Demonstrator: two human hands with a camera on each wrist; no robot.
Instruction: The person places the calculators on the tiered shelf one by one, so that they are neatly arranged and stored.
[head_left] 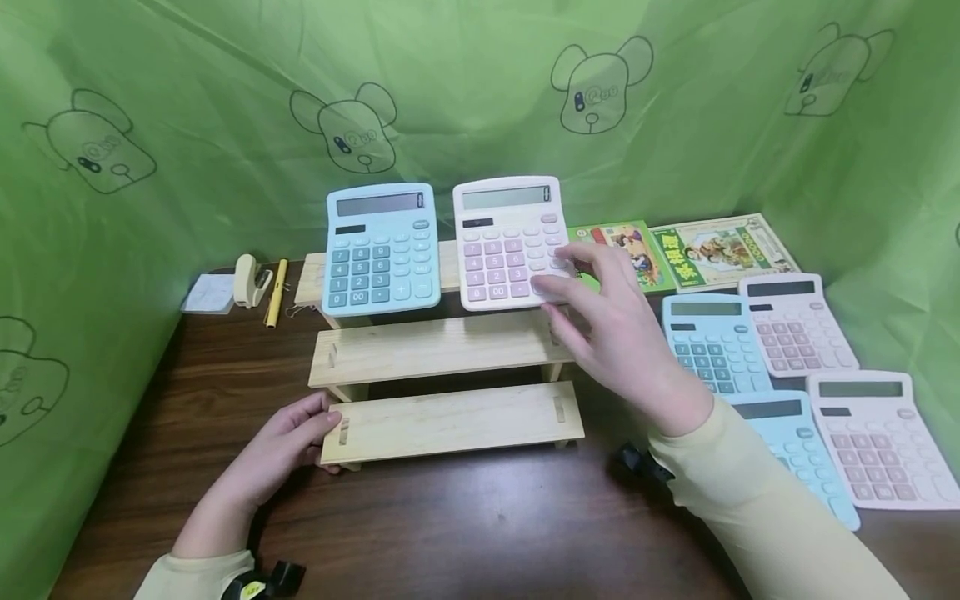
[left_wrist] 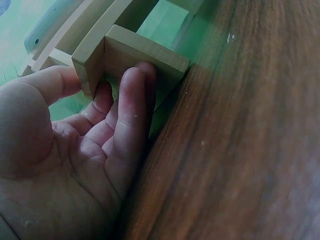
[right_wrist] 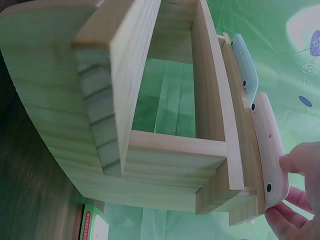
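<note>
A three-tier wooden stand (head_left: 450, 421) has a blue calculator (head_left: 381, 250) and a white-and-pink calculator (head_left: 502, 242) side by side on its top step, both leaning back with screens showing 0. My right hand (head_left: 615, 321) holds the pink calculator by its lower right corner, fingers at its side and over its keys; the right wrist view shows the fingertips (right_wrist: 292, 162) against its edge. Down at the lowest step, my left hand (head_left: 288, 437) grips the left end, thumb on the board and the other fingers (left_wrist: 132, 105) tucked below.
On the right lie blue calculators (head_left: 708, 333) and pink calculators (head_left: 862, 450), partly behind my forearm. Two picture booklets (head_left: 723, 250) are at the back right. A note pad (head_left: 208, 293), a cream stapler-like item (head_left: 250, 281) and a yellow pen (head_left: 277, 293) lie left. Green cloth surrounds the table.
</note>
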